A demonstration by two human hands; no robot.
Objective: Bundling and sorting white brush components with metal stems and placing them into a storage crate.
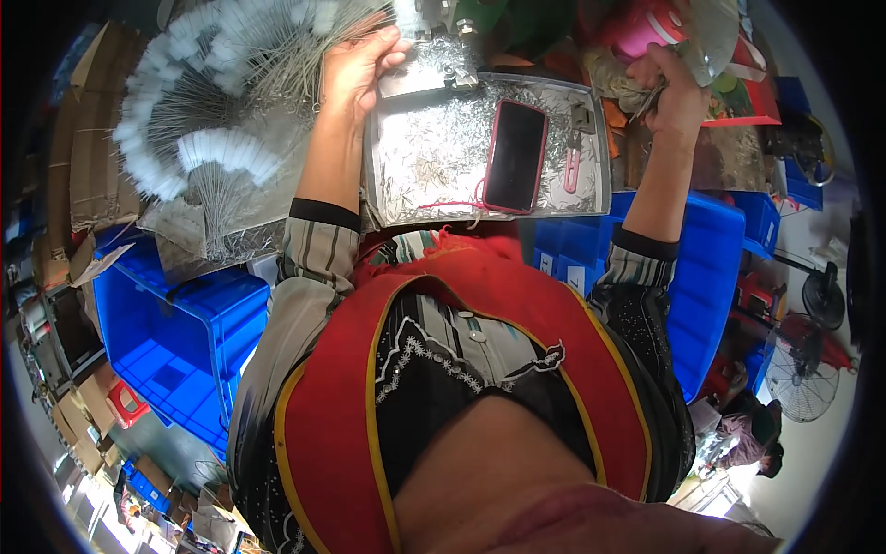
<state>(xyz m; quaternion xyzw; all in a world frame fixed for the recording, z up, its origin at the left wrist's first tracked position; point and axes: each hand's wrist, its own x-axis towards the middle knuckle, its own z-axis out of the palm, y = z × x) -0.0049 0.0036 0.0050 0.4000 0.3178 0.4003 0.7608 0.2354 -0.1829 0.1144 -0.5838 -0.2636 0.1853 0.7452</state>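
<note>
beside the left grip, white-tipped wires lie fanned out.

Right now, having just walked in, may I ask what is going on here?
A person has their left hand curled beside a spread of white-tipped wires; whether it holds any is unclear. Their right hand is by a pink object, its grip hard to make out. Between the forearms, a phone and a pink-handled tool lie in a tray strewn with clippings.
</note>
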